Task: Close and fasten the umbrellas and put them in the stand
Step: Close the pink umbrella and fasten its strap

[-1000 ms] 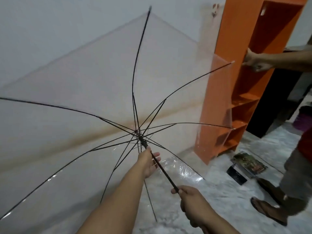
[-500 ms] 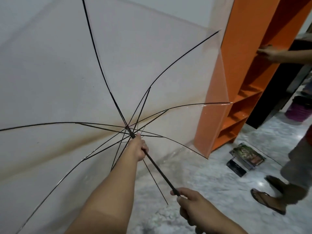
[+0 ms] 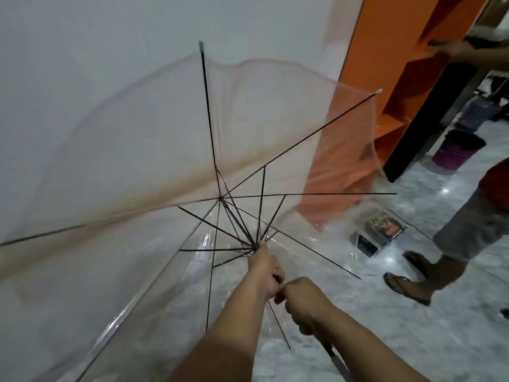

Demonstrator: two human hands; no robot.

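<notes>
the clear umbrella [image 3: 170, 150] is held out in front of the person, over the marble floor [image 3: 413, 340] and close to the white wall [image 3: 137, 37]. its canopy is half collapsed, the plastic sagging and folding between the black ribs. the left hand [image 3: 265, 274] is curled round the shaft at the runner, where the black stretchers gather just above the knuckles. the right hand [image 3: 303, 299] sits directly behind it, touching it, fingers wrapped round the lower shaft; the pale handle end pokes out below the right wrist toward the bottom edge. the shaft's long axis runs from the lower right, at the hands, up and away to the left, ending at the hub where the ribs meet. the ribs fan outward from there, one pointing almost straight up, others reaching right toward the orange shelf unit [image 3: 391, 78].

a second person stands at the right in sandals, one hand on the shelf. a dark bucket [image 3: 457, 151] and some small packets [image 3: 384, 228] lie on the floor beyond.
</notes>
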